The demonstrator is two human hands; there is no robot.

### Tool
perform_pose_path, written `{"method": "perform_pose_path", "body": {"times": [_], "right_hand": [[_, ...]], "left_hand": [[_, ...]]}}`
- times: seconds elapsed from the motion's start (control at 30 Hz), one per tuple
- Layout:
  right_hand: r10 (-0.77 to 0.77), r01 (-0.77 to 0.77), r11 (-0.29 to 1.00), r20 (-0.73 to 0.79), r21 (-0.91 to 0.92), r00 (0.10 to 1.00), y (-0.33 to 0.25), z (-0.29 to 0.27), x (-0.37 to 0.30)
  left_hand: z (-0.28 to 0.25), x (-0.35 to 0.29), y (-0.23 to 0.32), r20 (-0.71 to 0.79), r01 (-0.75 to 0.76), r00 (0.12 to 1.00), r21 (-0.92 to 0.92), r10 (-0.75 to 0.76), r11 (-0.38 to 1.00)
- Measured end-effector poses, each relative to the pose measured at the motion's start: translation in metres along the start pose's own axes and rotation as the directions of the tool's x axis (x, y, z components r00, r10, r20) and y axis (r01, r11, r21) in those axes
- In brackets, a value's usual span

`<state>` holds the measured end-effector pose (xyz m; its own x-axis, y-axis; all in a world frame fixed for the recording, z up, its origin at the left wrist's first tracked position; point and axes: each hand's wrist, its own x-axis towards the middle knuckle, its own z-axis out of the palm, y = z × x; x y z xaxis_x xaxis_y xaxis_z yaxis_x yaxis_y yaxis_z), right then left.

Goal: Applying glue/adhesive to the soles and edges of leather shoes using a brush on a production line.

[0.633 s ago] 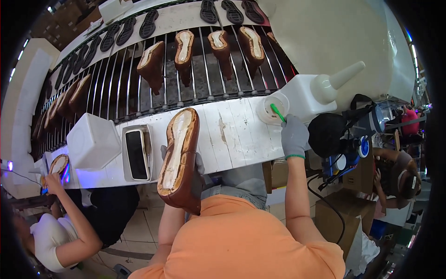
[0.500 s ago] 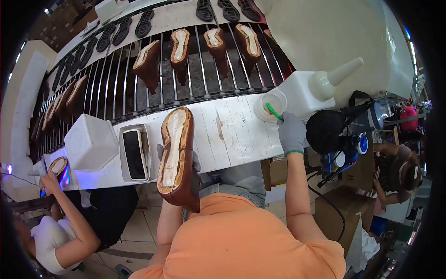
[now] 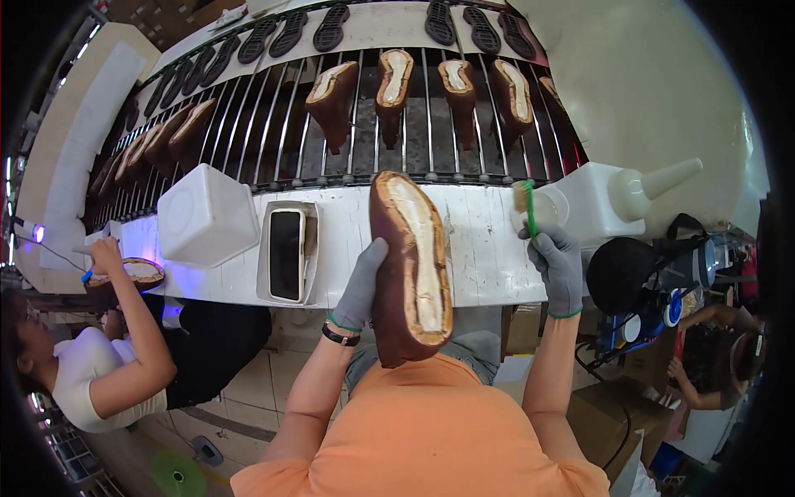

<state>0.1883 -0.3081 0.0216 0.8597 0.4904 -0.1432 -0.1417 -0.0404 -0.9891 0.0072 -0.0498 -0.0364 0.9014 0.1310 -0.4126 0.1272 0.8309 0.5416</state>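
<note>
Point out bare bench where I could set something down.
Widest: white bench between the held shoe and the right hand. Narrower: between the white tray and that shoe. Crowded: bench's left, with white container; right, with cup and bottle.

A plain light-orange T-shirt covers the torso, its short sleeves ending above the elbows. The left hand and right hand wear matching grey fabric gloves, each edged at the wrist with green trim (a thin, bright line). Just beside the left glove's edge, toward the forearm, sits a dark wristband. Blue-grey denim shows, creased, at the waist.
</note>
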Motion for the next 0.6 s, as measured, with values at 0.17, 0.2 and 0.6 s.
{"method": "perform_pose_path", "body": {"times": [0.17,0.2,0.6], "right_hand": [[-0.027,0.075,0.986,0.300,-0.151,0.953,-0.041,0.033,-0.016],[-0.054,0.112,0.985,0.376,-0.132,0.925,-0.046,0.037,-0.019],[-0.095,0.246,0.905,0.398,-0.348,0.913,-0.054,0.058,-0.027]], "left_hand": [[0.024,-0.006,0.010,0.013,-0.174,0.984,0.246,0.176,0.954],[0.027,-0.006,0.012,0.017,-0.198,0.980,0.264,0.200,0.944],[0.040,-0.020,0.031,0.018,-0.276,0.952,0.482,0.305,0.832]]}}
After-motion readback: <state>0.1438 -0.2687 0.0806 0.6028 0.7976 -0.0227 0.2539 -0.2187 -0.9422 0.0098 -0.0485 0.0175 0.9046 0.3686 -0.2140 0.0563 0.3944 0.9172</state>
